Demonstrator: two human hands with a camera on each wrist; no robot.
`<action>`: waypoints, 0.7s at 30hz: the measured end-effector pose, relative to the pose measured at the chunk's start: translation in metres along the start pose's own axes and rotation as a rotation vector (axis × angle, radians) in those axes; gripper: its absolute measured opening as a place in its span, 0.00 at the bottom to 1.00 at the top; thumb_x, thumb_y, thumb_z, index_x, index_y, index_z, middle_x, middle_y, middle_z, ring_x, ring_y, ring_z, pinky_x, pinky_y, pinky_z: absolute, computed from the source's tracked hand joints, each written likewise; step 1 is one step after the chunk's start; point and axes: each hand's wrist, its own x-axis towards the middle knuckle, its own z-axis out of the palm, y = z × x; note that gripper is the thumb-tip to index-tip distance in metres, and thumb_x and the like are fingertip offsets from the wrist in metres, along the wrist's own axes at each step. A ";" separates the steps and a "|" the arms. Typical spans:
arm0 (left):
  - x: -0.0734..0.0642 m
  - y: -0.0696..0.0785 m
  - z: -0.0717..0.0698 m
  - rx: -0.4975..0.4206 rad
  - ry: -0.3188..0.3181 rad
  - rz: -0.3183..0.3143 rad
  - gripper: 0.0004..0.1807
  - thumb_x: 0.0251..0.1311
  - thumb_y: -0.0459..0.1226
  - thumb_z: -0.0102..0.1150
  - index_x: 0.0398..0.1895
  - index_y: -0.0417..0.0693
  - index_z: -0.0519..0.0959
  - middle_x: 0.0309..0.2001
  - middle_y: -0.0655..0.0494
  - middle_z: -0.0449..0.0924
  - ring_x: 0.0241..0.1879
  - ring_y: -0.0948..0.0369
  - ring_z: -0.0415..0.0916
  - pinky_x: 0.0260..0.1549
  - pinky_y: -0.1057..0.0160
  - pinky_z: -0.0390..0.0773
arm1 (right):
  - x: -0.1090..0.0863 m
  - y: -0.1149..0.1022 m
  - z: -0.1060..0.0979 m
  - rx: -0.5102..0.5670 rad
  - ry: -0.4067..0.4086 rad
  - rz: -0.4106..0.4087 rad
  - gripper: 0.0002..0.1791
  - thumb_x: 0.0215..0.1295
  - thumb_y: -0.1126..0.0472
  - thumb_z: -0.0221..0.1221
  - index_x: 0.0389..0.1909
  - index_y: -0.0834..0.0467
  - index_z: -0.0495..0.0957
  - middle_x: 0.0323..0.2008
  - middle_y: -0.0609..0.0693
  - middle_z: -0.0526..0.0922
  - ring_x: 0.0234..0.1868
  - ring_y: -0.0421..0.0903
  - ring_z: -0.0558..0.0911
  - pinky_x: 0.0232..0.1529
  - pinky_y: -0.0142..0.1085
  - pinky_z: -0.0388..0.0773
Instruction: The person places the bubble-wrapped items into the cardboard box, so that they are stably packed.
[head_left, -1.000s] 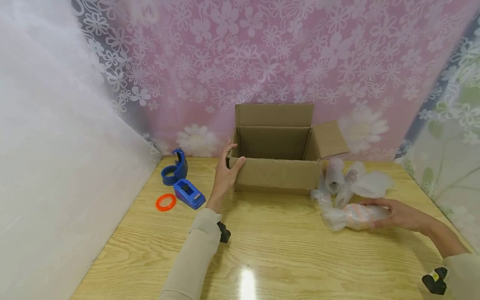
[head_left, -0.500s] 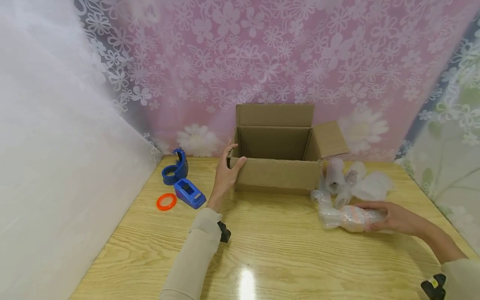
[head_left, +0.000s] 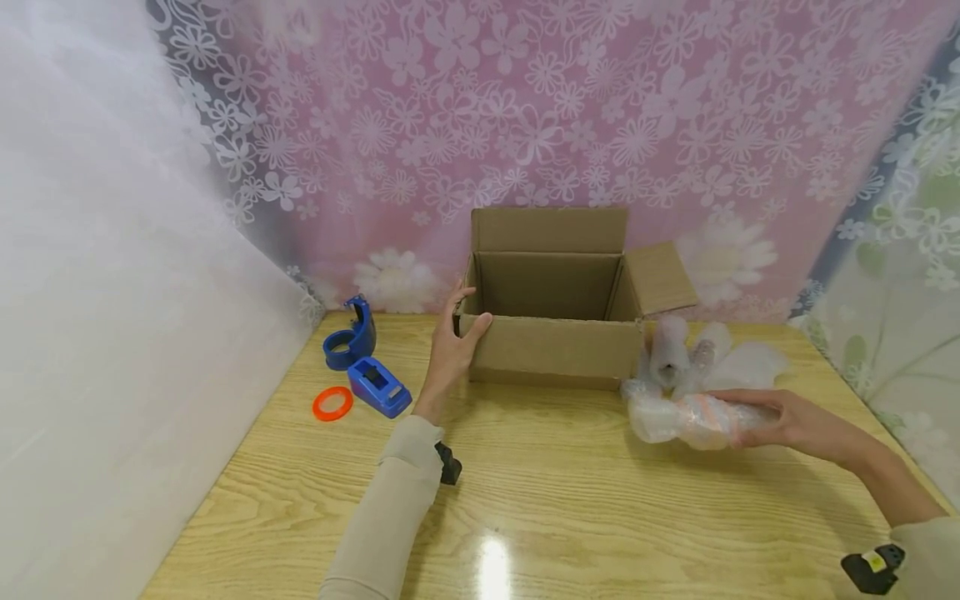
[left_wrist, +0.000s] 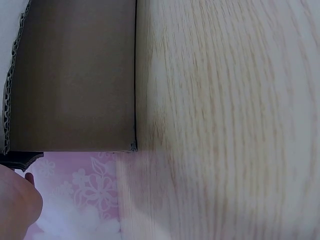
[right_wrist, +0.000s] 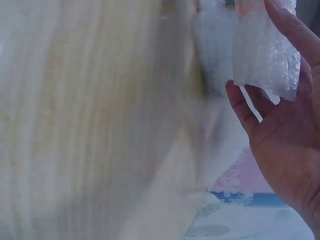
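Observation:
A brown cardboard box (head_left: 555,350) stands with its top open at the back of the table. My left hand (head_left: 448,354) grips its left front corner, thumb on the front wall and fingers at the left side. Off to the right, my right hand (head_left: 806,429) holds a bubble-wrapped bundle (head_left: 690,423) with pinkish-orange bands round it, by its right end. In the right wrist view, thumb and fingers lie round the clear wrap (right_wrist: 265,55); what is inside cannot be made out. The bundle appears slightly raised over the table, its left end near the other wrapped pieces.
Several bubble-wrapped pieces (head_left: 670,354) lie against the box's right side, under its side flap (head_left: 660,277). On the left are a dark blue tape dispenser (head_left: 351,342), a blue cutter-like tool (head_left: 378,387) and an orange ring (head_left: 332,404). A floral curtain (head_left: 547,125) hangs behind.
The banded bundle has shifted a little left and upward off the table in my right hand. My left hand and the box have stayed in place.

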 end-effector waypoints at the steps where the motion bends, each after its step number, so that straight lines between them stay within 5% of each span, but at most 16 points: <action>1: 0.000 0.000 0.000 0.000 0.001 0.000 0.30 0.71 0.58 0.61 0.73 0.81 0.64 0.80 0.86 0.44 0.82 0.57 0.41 0.73 0.31 0.50 | 0.000 -0.003 -0.002 0.000 0.002 0.001 0.33 0.72 0.65 0.63 0.76 0.53 0.69 0.66 0.22 0.66 0.62 0.14 0.60 0.52 0.53 0.81; 6: -0.001 0.002 -0.001 0.003 0.005 -0.008 0.30 0.70 0.59 0.61 0.73 0.80 0.65 0.79 0.86 0.45 0.82 0.57 0.42 0.73 0.32 0.50 | -0.001 -0.013 -0.014 0.023 0.005 -0.018 0.33 0.74 0.67 0.61 0.78 0.55 0.66 0.67 0.20 0.66 0.62 0.15 0.64 0.47 0.34 0.81; 12: -0.001 0.002 -0.001 0.000 0.006 -0.011 0.29 0.70 0.59 0.61 0.73 0.80 0.65 0.79 0.87 0.45 0.82 0.58 0.41 0.74 0.33 0.50 | -0.002 -0.023 -0.030 0.008 0.051 0.025 0.33 0.75 0.66 0.60 0.79 0.53 0.65 0.70 0.27 0.64 0.60 0.15 0.64 0.46 0.37 0.82; 19: -0.001 0.002 -0.001 0.005 0.006 -0.005 0.29 0.71 0.59 0.60 0.73 0.80 0.65 0.79 0.87 0.45 0.82 0.59 0.42 0.74 0.34 0.51 | -0.003 -0.028 -0.048 -0.057 0.095 0.094 0.35 0.76 0.63 0.60 0.80 0.55 0.61 0.76 0.49 0.60 0.58 0.16 0.65 0.45 0.33 0.80; 21: -0.001 0.002 -0.001 0.004 0.004 -0.002 0.29 0.71 0.59 0.60 0.73 0.79 0.65 0.79 0.86 0.45 0.82 0.58 0.42 0.74 0.34 0.51 | -0.003 -0.033 -0.052 -0.056 0.105 0.107 0.36 0.76 0.62 0.60 0.81 0.55 0.60 0.78 0.58 0.57 0.67 0.31 0.70 0.50 0.43 0.81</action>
